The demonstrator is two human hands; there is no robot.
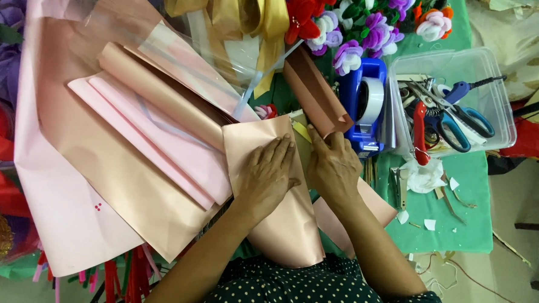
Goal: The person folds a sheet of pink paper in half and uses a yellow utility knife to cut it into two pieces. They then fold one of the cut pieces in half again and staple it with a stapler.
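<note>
A folded sheet of shiny rose-gold wrapping paper (285, 229) lies in front of me on the green table. My left hand (264, 176) presses flat on its upper part, fingers spread toward the top edge. My right hand (333, 164) rests just right of it, fingertips on the paper's folded right edge, near a brown rolled sheet (315, 98). Neither hand lifts anything.
Large pink and rose-gold sheets (118, 158) cover the left side. A blue tape dispenser (364, 102) stands at centre right, next to a clear plastic box (498, 123) of scissors and tools. Fabric flowers (361, 26) and gold ribbon (257, 15) lie at the back. Paper scraps dot the green table (466, 221).
</note>
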